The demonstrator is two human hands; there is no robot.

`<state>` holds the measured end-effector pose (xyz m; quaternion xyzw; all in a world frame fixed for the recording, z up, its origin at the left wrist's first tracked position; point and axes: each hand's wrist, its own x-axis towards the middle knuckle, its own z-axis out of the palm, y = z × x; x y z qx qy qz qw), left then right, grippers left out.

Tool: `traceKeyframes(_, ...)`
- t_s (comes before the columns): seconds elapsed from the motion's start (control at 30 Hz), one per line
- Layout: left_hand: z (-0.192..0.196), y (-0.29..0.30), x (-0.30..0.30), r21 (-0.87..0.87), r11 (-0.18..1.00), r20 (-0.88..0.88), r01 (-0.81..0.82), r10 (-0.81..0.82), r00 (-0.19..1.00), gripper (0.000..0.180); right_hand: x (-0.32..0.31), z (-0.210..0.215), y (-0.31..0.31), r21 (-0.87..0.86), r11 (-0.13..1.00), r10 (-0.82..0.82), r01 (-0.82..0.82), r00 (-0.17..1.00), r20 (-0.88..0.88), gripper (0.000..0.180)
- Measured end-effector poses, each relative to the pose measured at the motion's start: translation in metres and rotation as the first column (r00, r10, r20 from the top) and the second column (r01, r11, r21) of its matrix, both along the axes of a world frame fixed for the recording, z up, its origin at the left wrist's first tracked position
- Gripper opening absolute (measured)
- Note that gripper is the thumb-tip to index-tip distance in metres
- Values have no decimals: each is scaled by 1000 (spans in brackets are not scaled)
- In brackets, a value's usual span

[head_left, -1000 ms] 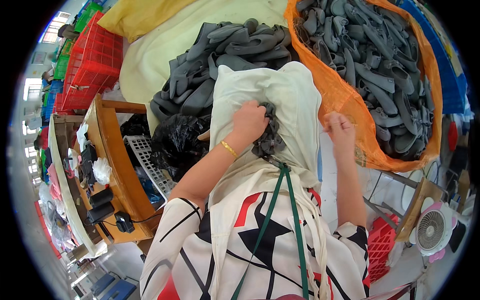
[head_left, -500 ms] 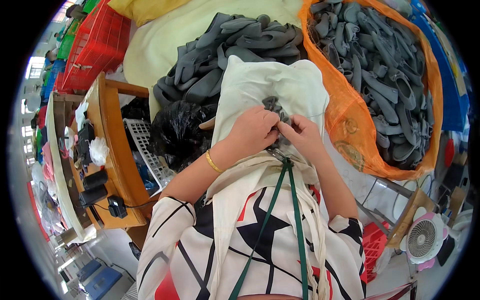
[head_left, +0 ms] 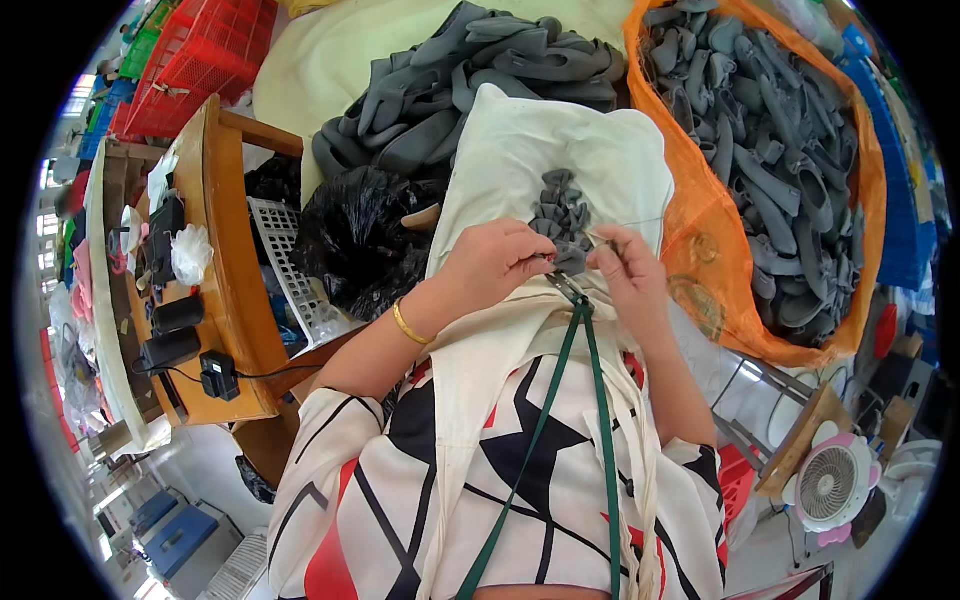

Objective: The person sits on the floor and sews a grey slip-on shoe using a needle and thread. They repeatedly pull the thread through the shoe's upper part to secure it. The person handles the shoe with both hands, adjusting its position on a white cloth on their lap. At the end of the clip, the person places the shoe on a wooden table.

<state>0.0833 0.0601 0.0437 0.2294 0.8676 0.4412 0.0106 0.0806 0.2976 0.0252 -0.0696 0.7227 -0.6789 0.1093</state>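
Note:
A pale cushion [head_left: 560, 130] lies across my lap with a cluster of small dark grey fabric bows [head_left: 558, 205] on it. My left hand [head_left: 495, 262] is closed in a pinch at the left edge of the bows; what lies between its fingertips is too small to make out. My right hand [head_left: 628, 265] pinches just right of the bows, and a thin dark thread [head_left: 640, 221] runs out from it toward the right. Metal snips [head_left: 567, 288] hang below the bows on a green ribbon [head_left: 545, 410], near both hands.
Grey shoes are heaped [head_left: 430, 100] beyond the cushion, and more fill an orange sack [head_left: 690, 270] at right. To the left are a black plastic bag [head_left: 345, 215], a white plastic crate [head_left: 290, 265] and a wooden table [head_left: 235, 330]. A small fan [head_left: 832, 482] stands lower right.
My hands have moved apart and now show more of the bows between them. The right hand has shifted right. The whole view has tilted slightly.

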Motion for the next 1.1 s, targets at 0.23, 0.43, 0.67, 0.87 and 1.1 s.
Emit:
traceKeyframes(0.23, 8, 0, 8, -79, 993, -354, 90, -113, 929, 26, 0, 26, 13, 175, 933, 297, -313, 948, 115, 13)
traceKeyframes(0.43, 7, -3, 9, -59, 988, -318, 140, -152, 936, 28, -1, 43, 8, 340, 840, 443, -423, 896, 20, 13)
traceKeyframes(0.67, 9, -4, 9, -66, 985, -310, 157, -170, 935, 27, -2, 41, 8, 319, 835, 474, -449, 880, -2, 16)
traceKeyframes(0.87, 8, -4, 10, -39, 981, -292, 191, -194, 936, 27, -3, 32, 10, 320, 812, 527, -488, 848, -46, 18)
traceKeyframes(1.1, -4, -4, 15, 138, 974, -200, 181, -152, 968, 26, -1, 26, 6, 169, 816, 543, -552, 834, 103, 16)
